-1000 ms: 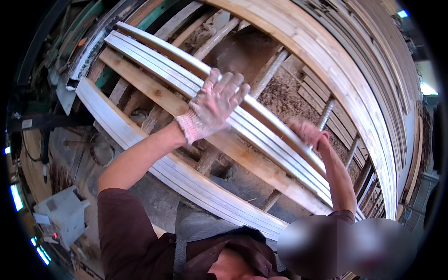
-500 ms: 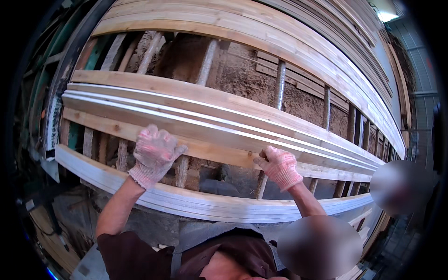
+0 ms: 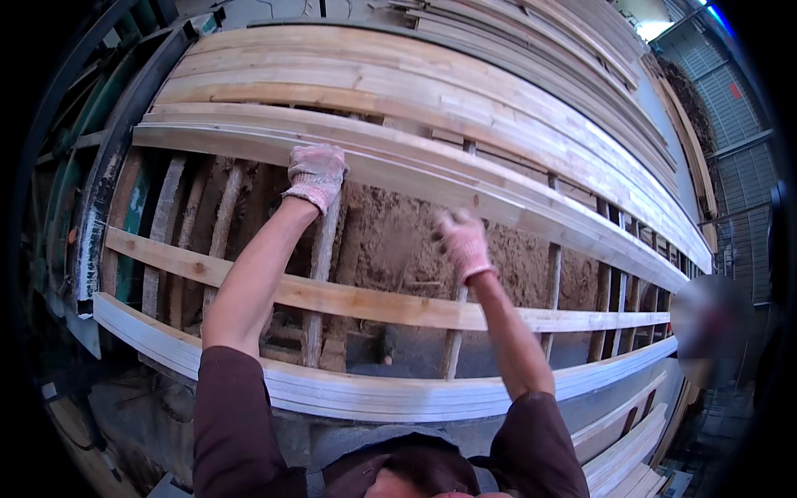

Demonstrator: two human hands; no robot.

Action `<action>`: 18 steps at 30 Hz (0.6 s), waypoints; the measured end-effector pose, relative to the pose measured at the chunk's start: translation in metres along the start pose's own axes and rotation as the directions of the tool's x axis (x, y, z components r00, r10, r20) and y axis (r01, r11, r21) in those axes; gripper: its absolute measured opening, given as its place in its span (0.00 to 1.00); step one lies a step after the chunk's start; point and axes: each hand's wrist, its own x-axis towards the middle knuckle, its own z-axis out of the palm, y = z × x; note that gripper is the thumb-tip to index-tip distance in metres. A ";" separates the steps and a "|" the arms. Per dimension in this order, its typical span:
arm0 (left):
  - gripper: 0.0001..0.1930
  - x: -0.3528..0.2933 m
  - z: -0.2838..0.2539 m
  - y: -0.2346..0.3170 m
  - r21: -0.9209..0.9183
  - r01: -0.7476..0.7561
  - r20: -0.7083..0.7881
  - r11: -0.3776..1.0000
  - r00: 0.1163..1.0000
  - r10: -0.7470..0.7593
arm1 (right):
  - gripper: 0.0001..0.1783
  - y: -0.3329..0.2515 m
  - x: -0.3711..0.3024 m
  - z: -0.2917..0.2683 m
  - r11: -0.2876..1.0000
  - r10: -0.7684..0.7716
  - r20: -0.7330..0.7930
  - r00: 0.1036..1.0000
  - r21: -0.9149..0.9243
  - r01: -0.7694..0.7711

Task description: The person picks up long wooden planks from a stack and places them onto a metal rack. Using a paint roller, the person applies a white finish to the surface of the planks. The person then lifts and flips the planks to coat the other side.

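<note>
My left hand (image 3: pixel 317 176), in a white-and-pink work glove, is curled against the near edge of a few long wooden boards (image 3: pixel 398 175) lying side by side across the rack bars. My right hand (image 3: pixel 463 243), gloved alike, hangs just nearer than those boards, apart from them; motion smears its fingers. Nearer than both hands, a single pale board (image 3: pixel 382 300) lies across the bars. A stack of long boards with whitish edges (image 3: pixel 374 396) runs along the near side, in front of my body.
Wide light boards (image 3: pixel 398 75) lie beyond, with more grey-brown boards (image 3: pixel 531 58) farther off. Rough bars (image 3: pixel 321 261) cross over sawdust-like brown material (image 3: pixel 398 228). A dark metal beam (image 3: pixel 104 191) stands at the left. A person (image 3: pixel 710 328), blurred, is at the right end.
The few boards have slid away from me to beside the far boards, leaving the single board behind. Both my hands have moved forward; the right has come off the near board.
</note>
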 end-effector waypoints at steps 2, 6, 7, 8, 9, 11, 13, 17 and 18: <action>0.12 0.005 0.005 -0.009 -0.073 0.006 0.041 0.997 0.999 -0.003 | 0.27 -0.030 -0.019 0.015 0.909 0.291 0.244 0.925 0.232 -0.348; 0.14 0.015 0.003 -0.002 -0.038 0.031 0.074 0.999 0.997 -0.028 | 0.29 -0.010 0.043 0.045 0.282 0.242 0.288 0.927 0.893 -0.351; 0.15 0.019 0.002 0.000 -0.032 0.009 0.089 0.999 0.996 -0.006 | 0.29 0.003 0.059 0.056 0.307 0.117 0.175 0.978 0.930 -0.203; 0.16 0.017 -0.011 0.001 -0.057 0.021 0.132 0.998 0.991 -0.013 | 0.30 -0.002 0.066 0.063 0.175 0.166 0.201 0.965 0.957 -0.229; 0.17 0.014 -0.025 -0.001 -0.082 0.036 0.174 0.996 0.985 -0.021 | 0.32 -0.007 0.072 0.069 0.042 0.208 0.236 0.949 0.967 -0.250; 0.20 0.000 -0.042 -0.009 -0.152 0.030 0.130 0.988 0.991 -0.010 | 0.31 -0.024 0.077 0.079 -0.135 0.247 0.269 0.931 0.961 -0.242; 0.18 -0.020 -0.063 -0.011 -0.288 -0.001 0.115 0.958 0.993 0.036 | 0.27 -0.040 0.077 0.076 -0.114 0.200 0.207 0.958 0.976 -0.187; 0.21 -0.100 -0.122 -0.007 -0.676 0.134 0.391 0.725 0.898 0.199 | 0.16 0.011 0.100 0.053 0.015 0.085 0.158 0.984 0.987 -0.160; 0.22 -0.139 -0.119 -0.019 -0.771 0.151 0.394 0.619 0.876 0.277 | 0.14 0.003 0.089 0.058 0.017 0.069 0.167 0.983 0.985 -0.169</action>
